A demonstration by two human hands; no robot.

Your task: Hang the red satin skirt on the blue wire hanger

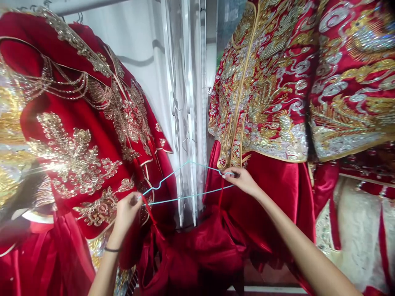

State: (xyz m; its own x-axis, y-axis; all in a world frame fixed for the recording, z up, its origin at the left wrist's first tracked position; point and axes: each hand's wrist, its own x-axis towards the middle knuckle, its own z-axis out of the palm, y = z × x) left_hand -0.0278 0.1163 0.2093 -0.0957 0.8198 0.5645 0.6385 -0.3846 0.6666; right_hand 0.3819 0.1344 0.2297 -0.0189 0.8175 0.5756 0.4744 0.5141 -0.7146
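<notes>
A thin light-blue clothes hanger (pixel 188 197) spans the space between my two hands, its hook pointing up. My left hand (pixel 128 211), with a dark band at the wrist, pinches the hanger's left end. At the right end, my right hand (pixel 242 180) has its fingers closed on the hanger near its notch. A dark red garment (pixel 197 250) hangs below by thin straps; the left strap (pixel 152 218) runs up to my left hand, and the right strap (pixel 221 193) reaches the hanger beside my right fingers. The garment's lower part is out of frame.
On the left hangs a red jacket (pixel 101 164) with sequined trim and bead chains. Gold-embroidered red jackets (pixel 265 102) hang on the right, over a red satin skirt (pixel 271 205). White metal rack bars (pixel 185 102) stand between, before a white curtain (pixel 123 45).
</notes>
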